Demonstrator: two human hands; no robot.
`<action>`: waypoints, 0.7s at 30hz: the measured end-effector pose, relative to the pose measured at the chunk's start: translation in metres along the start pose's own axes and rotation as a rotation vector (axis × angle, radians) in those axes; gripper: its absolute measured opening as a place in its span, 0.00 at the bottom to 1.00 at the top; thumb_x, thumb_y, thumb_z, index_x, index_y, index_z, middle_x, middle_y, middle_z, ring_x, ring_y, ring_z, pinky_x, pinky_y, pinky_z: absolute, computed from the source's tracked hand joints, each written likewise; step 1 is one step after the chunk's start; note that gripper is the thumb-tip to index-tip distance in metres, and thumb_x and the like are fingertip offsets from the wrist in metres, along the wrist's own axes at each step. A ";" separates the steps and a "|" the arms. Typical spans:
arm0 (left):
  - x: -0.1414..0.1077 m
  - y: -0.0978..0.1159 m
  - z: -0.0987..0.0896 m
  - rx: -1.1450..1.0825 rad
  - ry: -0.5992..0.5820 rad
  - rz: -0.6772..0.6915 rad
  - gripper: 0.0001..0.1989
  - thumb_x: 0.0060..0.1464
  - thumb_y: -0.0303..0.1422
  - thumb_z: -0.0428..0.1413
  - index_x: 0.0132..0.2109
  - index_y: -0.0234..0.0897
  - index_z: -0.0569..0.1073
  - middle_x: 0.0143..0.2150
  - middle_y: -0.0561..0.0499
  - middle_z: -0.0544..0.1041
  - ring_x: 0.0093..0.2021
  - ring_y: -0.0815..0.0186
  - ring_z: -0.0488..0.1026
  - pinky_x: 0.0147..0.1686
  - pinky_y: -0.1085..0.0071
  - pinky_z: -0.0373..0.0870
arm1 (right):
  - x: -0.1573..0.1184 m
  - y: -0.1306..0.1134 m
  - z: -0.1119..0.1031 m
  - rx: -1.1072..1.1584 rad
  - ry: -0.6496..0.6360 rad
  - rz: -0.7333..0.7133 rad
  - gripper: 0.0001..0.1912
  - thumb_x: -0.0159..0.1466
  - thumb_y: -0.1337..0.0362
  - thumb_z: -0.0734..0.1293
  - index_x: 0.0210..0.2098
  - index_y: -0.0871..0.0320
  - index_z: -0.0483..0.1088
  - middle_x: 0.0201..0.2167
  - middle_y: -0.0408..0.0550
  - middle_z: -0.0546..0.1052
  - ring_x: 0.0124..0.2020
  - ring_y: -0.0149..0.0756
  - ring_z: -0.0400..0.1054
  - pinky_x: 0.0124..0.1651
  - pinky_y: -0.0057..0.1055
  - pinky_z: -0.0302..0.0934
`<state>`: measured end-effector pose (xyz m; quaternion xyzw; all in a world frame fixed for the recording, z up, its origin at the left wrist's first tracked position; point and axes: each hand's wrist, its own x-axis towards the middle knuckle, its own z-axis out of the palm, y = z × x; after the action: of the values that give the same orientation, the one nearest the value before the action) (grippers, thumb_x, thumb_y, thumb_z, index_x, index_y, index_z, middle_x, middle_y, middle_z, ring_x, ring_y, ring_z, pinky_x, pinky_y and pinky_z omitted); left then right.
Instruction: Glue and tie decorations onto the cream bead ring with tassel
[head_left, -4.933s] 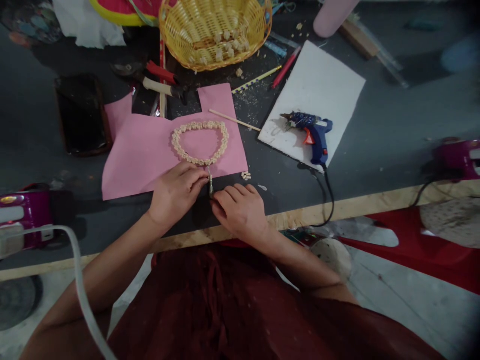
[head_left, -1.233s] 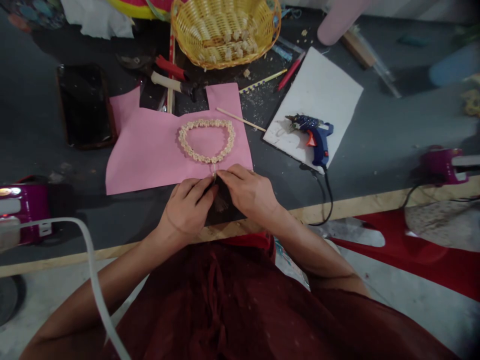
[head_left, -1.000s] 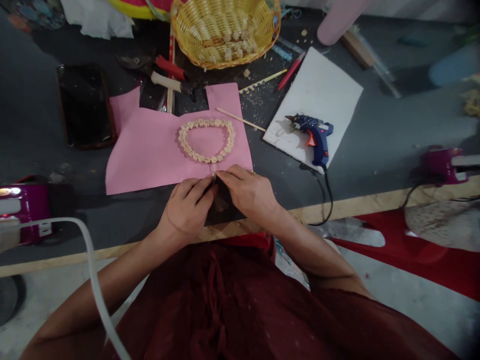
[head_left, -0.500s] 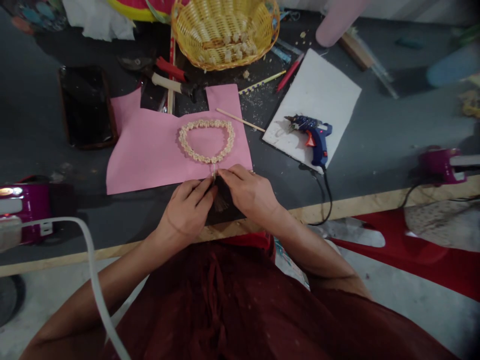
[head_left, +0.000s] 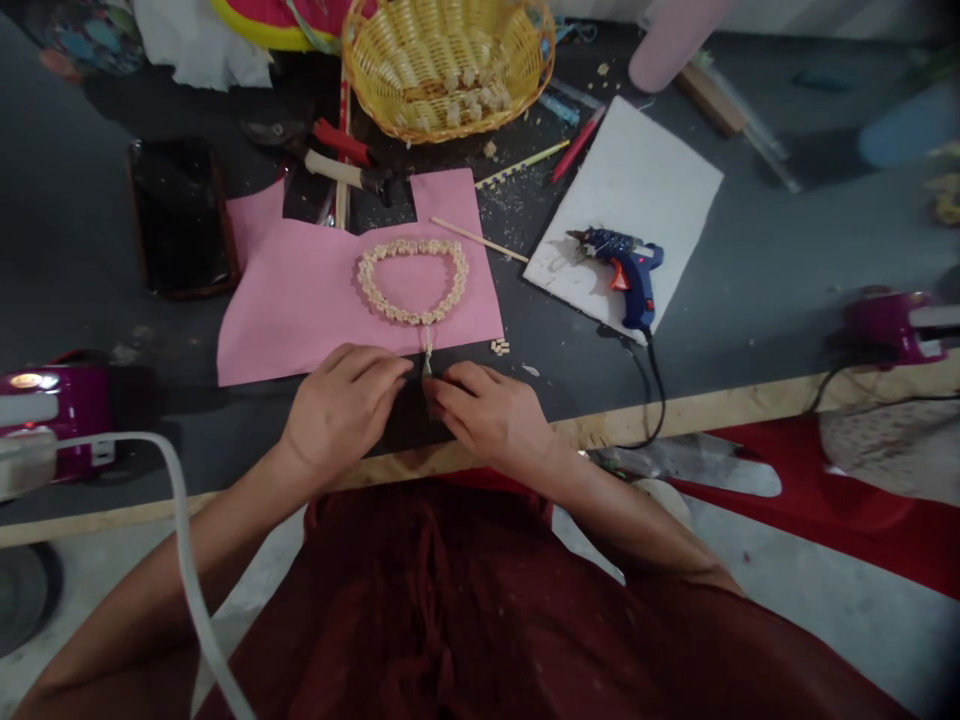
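A loop of small cream beads (head_left: 365,284) lies on a pink sheet (head_left: 292,310). From its lower end a pale cord (head_left: 428,345) runs down over the sheet's front edge. My right hand (head_left: 499,412) pinches the lower part of this cord, where a brownish thread tassel is mostly hidden by the fingers. To the left of the cord is my left hand (head_left: 337,405), apart from it, its fingers loosely bent and nothing visible in them. Several tiny pale pieces (head_left: 500,347) lie just beyond my right hand.
A blue glue gun (head_left: 637,275) rests on a white board (head_left: 637,150), its cable hanging over the table edge. A phone (head_left: 184,215) lies left. Behind are pliers (head_left: 337,165), a yellow wicker basket (head_left: 375,95) with small pieces, and a thin stick (head_left: 480,239).
My left hand has let go of the cord and moved left. My right hand has shifted down along it, uncovering the tiny pale pieces. The bead loop lies still.
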<state>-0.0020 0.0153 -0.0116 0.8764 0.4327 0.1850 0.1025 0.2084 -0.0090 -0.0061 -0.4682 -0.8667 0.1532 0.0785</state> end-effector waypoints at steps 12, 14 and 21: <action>0.011 0.001 0.003 -0.021 0.001 -0.060 0.11 0.64 0.31 0.51 0.48 0.35 0.76 0.41 0.45 0.78 0.43 0.58 0.75 0.45 0.60 0.74 | -0.002 0.019 0.007 0.417 0.245 0.024 0.13 0.71 0.64 0.58 0.47 0.59 0.73 0.43 0.51 0.77 0.43 0.33 0.71 0.48 0.32 0.66; 0.012 0.006 0.002 -0.129 0.019 -0.100 0.10 0.63 0.31 0.53 0.48 0.35 0.76 0.41 0.45 0.79 0.44 0.60 0.76 0.45 0.62 0.75 | -0.001 0.025 0.008 0.662 0.355 0.126 0.13 0.72 0.62 0.58 0.47 0.58 0.72 0.39 0.48 0.77 0.39 0.31 0.71 0.45 0.31 0.67; 0.028 0.030 -0.002 -0.411 -0.060 -0.181 0.11 0.62 0.31 0.54 0.51 0.36 0.75 0.45 0.48 0.80 0.44 0.64 0.77 0.45 0.67 0.75 | 0.006 0.029 0.005 1.365 0.522 0.308 0.11 0.70 0.54 0.60 0.39 0.54 0.65 0.29 0.40 0.67 0.25 0.26 0.63 0.27 0.25 0.60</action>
<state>0.0342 0.0194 0.0066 0.7999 0.4594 0.2331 0.3079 0.2263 0.0102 -0.0207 -0.4527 -0.4565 0.5503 0.5328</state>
